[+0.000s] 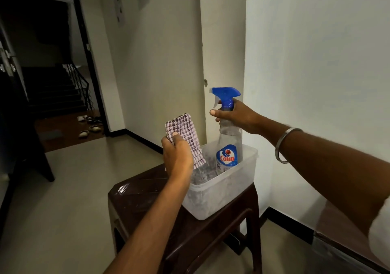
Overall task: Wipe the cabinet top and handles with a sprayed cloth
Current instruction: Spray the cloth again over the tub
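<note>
left hand raised over the near-left edge of a clear plastic tub, fingers and thumb curled round a folded checked cloth, purple and white, held upright with its upper half standing free above the knuckles and its lower edge hanging beside the wrist. right hand wrapped round the neck of a colin spray bottle, just under the blue trigger head, forefinger stretched out below the trigger, nozzle turned toward the cloth. bottle upright, its base down inside the tub at the far side; cloth and nozzle near each other but apart. metal bangle on the right forearm. tub set on a dark brown plastic stool, close to a white wall. brown cabinet top just visible at the lower right edge, against that wall. beyond, on the left, an open doorway, dim stairs and several sandals on the floor.
</note>
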The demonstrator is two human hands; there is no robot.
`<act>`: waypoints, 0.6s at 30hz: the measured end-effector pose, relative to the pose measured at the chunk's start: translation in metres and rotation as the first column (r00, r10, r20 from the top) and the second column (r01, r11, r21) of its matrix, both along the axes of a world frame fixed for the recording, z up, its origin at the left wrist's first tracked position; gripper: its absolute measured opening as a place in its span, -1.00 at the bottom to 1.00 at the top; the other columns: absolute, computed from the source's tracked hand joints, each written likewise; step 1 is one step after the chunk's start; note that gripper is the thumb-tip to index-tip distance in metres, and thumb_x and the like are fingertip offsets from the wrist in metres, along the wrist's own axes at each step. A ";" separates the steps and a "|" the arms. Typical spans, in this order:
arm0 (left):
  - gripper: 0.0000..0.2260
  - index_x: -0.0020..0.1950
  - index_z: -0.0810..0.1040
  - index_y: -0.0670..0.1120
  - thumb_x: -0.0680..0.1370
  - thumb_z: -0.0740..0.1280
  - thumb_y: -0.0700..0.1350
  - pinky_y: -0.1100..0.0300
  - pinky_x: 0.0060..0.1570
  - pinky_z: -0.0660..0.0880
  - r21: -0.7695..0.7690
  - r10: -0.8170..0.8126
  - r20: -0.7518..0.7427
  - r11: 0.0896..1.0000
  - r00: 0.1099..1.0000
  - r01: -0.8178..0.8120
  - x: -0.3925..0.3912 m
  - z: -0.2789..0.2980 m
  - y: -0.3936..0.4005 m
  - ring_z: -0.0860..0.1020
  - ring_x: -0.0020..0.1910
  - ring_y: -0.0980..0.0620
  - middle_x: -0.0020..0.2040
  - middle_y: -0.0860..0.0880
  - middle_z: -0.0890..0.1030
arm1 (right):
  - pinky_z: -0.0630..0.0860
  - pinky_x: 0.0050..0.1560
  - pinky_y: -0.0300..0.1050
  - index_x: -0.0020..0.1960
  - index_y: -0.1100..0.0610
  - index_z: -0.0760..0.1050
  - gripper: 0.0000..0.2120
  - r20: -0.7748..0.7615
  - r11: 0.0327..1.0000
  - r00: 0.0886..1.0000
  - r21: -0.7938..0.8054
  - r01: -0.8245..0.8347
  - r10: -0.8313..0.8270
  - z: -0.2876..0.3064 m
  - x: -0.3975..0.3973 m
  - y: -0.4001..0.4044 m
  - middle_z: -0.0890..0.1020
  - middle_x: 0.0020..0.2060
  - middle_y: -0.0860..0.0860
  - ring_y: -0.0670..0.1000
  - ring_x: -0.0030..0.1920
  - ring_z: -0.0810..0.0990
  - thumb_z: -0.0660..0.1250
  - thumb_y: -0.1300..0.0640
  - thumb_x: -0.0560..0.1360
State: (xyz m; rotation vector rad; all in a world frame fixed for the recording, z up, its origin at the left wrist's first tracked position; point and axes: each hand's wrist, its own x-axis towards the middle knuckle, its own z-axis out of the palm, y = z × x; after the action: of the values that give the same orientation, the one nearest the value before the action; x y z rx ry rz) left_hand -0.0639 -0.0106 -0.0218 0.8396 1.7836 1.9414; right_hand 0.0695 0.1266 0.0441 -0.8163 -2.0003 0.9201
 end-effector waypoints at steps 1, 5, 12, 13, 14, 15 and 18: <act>-0.73 0.21 0.37 -0.04 0.63 0.03 0.06 -0.11 0.06 0.55 -0.005 0.000 -0.005 1.000 1.000 0.000 0.001 0.000 -0.001 0.57 0.00 -0.13 0.11 -0.12 0.55 | 0.58 -0.06 -0.17 0.22 0.17 0.38 -0.58 0.012 1.000 1.000 0.005 0.014 -0.014 -0.001 0.001 -0.002 0.56 -0.04 0.14 0.09 -0.04 0.58 0.42 0.00 0.48; -0.80 0.11 0.33 -0.01 0.63 0.02 0.06 -0.14 0.03 0.57 -0.026 -0.001 -0.005 1.000 1.000 0.001 0.003 0.001 -0.002 0.58 -0.02 -0.17 0.09 -0.14 0.56 | 0.58 0.07 -0.06 0.38 0.14 0.25 -0.38 0.074 0.997 0.994 -0.010 0.082 -0.081 -0.013 0.012 -0.011 0.52 0.13 0.09 0.10 0.10 0.56 0.46 0.02 0.45; -0.68 0.26 0.36 -0.06 0.63 0.02 0.06 -0.14 0.04 0.57 -0.044 0.026 0.012 0.999 1.000 -0.025 0.005 0.006 -0.008 0.57 0.00 -0.16 0.13 -0.15 0.55 | 0.61 0.02 -0.16 0.38 0.15 0.27 -0.45 0.225 0.992 0.966 0.031 0.122 -0.126 -0.048 0.031 -0.037 0.52 0.26 0.10 0.08 0.14 0.58 0.43 0.08 0.48; -0.68 0.27 0.36 -0.06 0.62 0.02 0.06 -0.15 0.05 0.56 -0.048 0.031 0.011 0.998 0.999 -0.030 0.006 0.006 -0.009 0.57 0.01 -0.16 0.14 -0.15 0.55 | 0.59 0.14 -0.02 0.41 0.16 0.27 -0.41 0.254 0.987 0.953 0.045 0.156 -0.162 -0.054 0.034 -0.038 0.50 0.30 0.12 0.13 0.21 0.56 0.44 0.06 0.48; -0.67 0.28 0.35 -0.07 0.63 0.02 0.06 -0.16 0.06 0.55 -0.051 0.036 0.009 0.998 0.999 -0.035 0.007 0.006 -0.010 0.57 0.02 -0.17 0.14 -0.15 0.54 | 0.55 0.23 0.09 0.43 0.16 0.26 -0.38 0.286 0.981 0.938 0.054 0.188 -0.195 -0.061 0.035 -0.039 0.48 0.32 0.14 0.16 0.26 0.53 0.44 0.04 0.48; -0.66 0.29 0.35 -0.07 0.63 0.02 0.06 -0.16 0.07 0.55 -0.050 0.040 0.006 0.998 0.999 -0.040 0.007 0.006 -0.010 0.56 0.03 -0.17 0.15 -0.16 0.54 | 0.51 0.27 0.15 0.44 0.15 0.24 -0.35 0.314 0.975 0.923 0.052 0.217 -0.223 -0.068 0.035 -0.040 0.47 0.34 0.15 0.18 0.28 0.50 0.44 0.01 0.48; -0.66 0.29 0.35 -0.08 0.62 0.03 0.06 -0.17 0.09 0.54 -0.040 0.056 0.013 0.998 0.998 -0.055 0.007 0.006 -0.009 0.56 0.05 -0.19 0.16 -0.17 0.54 | 0.43 0.34 0.20 0.49 0.11 0.18 -0.32 0.333 0.959 0.900 0.061 0.277 -0.281 -0.085 0.031 -0.040 0.42 0.39 0.13 0.20 0.35 0.43 0.37 -0.09 0.51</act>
State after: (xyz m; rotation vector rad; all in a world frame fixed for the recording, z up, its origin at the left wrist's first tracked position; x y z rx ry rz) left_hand -0.0574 -0.0192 -0.0157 0.7696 1.8500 1.9341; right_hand 0.1003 0.0864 -0.0412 -1.2892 -2.0976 0.6316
